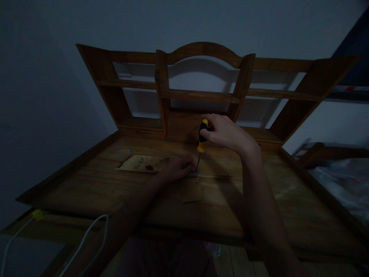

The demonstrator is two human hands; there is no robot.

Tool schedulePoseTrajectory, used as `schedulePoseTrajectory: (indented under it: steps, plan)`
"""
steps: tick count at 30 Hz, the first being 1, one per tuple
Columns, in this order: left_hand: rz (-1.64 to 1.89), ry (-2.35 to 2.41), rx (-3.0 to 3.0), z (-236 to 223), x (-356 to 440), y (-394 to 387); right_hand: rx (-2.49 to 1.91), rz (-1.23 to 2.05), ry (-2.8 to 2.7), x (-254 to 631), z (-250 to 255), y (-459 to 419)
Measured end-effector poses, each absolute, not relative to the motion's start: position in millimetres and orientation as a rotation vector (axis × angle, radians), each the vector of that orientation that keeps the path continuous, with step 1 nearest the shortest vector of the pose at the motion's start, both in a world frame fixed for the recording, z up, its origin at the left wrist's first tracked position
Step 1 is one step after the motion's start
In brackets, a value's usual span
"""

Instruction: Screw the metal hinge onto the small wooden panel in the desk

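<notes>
My right hand (220,130) is closed around the black and yellow handle of a screwdriver (201,147). The screwdriver stands nearly upright, its shaft pointing down to a small spot beside a thin strip on the desk. My left hand (181,167) rests low by the shaft's tip, fingers bent together; whatever they pinch is too dark and small to make out. Under the left hand lies a pale wooden board (141,163) with dark, rough patches. A flat brownish piece (191,191) lies just in front of the tip.
The wooden desk (115,192) carries a shelf hutch (201,94) along the wall. Small metal pieces, perhaps screws (125,154), lie left of the board. A white cable (86,234) loops over the front left edge, near a yellow object (38,214). The room is dim.
</notes>
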State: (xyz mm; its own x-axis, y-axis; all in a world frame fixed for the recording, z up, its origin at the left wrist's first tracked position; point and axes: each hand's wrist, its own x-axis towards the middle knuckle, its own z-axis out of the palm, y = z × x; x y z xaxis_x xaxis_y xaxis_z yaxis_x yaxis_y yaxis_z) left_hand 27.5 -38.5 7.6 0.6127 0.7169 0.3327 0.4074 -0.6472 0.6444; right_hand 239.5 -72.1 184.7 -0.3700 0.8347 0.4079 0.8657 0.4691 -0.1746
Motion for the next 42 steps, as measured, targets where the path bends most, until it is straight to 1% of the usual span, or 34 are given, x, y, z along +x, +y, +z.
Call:
schedulePoseTrajectory:
  steps: [8, 15, 23, 29, 36, 42]
  plan:
    - [0.786, 0.858, 2.320, 8.6, 26.9, -38.2, -1.316, -0.006, -2.297, 239.4, 185.5, -77.4]
    - [0.748, 0.832, 2.308, 9.8, 25.8, -38.2, -1.334, -0.025, -2.305, 239.8, 185.1, -75.0]
    - [0.739, 0.847, 2.304, 8.1, 25.4, -36.7, -1.395, -0.142, -2.299, 239.5, 184.4, -73.0]
    - [0.750, 0.814, 2.320, 10.6, 25.7, -38.3, -1.346, -0.103, -2.281, 239.0, 182.8, -70.4]
    - [0.739, 0.883, 2.331, 10.7, 25.0, -38.2, -1.309, -0.093, -2.303, 239.3, 182.2, -71.3]
    - [0.759, 0.810, 2.319, 8.4, 25.1, -36.5, -1.334, -0.107, -2.282, 237.6, 180.0, -67.7]
